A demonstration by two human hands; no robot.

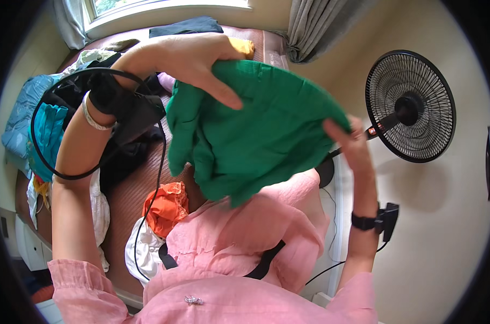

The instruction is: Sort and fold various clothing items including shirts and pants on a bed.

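Observation:
A green garment (pixel 255 129) with a band-like upper edge hangs spread between my two hands, above my lap. My left hand (pixel 201 62) grips its upper left, the thumb lying over the front and the other fingers hidden behind the cloth. At the right end, my right hand (pixel 350 143) pinches the garment's corner; it is slightly blurred. The lower part of the cloth falls in loose folds. Below it, next to my pink clothing, lie a crumpled orange garment (pixel 166 208) and a white cloth (pixel 141 252).
Heaped clothes, including a turquoise garment (pixel 51 132), lie left on the woven pinkish mat (pixel 127 202). Folded dark cloth (pixel 185 26) and a yellow cloth (pixel 242 47) sit at the far side. A black fan (pixel 410 108) stands right. A black cable loops around my left forearm.

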